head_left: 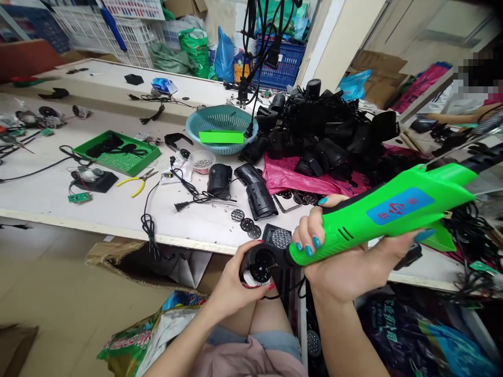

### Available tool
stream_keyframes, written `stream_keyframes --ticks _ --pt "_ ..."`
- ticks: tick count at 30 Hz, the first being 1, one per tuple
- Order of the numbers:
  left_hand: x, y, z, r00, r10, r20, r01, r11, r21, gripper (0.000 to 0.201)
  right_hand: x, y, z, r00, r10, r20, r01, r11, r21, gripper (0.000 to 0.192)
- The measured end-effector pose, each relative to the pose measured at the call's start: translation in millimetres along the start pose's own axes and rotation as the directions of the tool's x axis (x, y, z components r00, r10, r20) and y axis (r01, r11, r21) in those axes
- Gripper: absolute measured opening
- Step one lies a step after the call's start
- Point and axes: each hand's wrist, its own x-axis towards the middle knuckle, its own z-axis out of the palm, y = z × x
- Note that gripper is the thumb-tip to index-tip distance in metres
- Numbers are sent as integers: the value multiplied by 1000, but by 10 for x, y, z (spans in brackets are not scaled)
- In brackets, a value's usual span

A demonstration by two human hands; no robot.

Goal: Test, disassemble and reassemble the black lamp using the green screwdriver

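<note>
My left hand (231, 280) curls around a black cylindrical housing (245, 262) with its open end facing up; a black disc and some white material show inside. My right hand (341, 256) is wrapped around a bright green electric screwdriver (353, 225) with a blue label. The driver's black nose points down and left into the housing's mouth. Whether its bit meets a screw I cannot tell. Just behind the housing, at the table edge, lies a black part with a patterned silvery disc (281, 238). Several small round discs (247, 224) lie beside it.
A heap of black housings (318, 125) sits on pink plastic (275, 175). Nearby are a teal basket (192, 123), a screw tub (202, 161), a green tray (151, 159), yellow-handled pliers (137, 183) and loose cables (148, 225). Black cords (251, 47) hang overhead; a cardboard box (118, 264) stands below.
</note>
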Motion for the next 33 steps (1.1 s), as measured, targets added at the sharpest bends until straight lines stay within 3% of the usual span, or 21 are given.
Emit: stream_keyframes --ticks 10,18,22,28,33 --pt "13 -74 0 997 71 27 -73 995 64 63 -25 110 49 1000 18 26 -17 1000 -21 65" --pt "57 -227 15 978 206 23 -207 968 142 69 -42 132 59 1000 -16 20 17 1000 -14 70" --pt "32 -236 26 986 166 26 -168 977 134 71 -40 172 35 999 -23 22 23 1000 -6 69" --pt "30 -220 72 999 52 7 -52 998 19 74 2 148 37 996 -53 -72 53 999 -8 71" --pt "94 -294 101 999 30 -38 -32 996 -80 76 160 35 -136 962 -231 -144 224 972 -69 70"
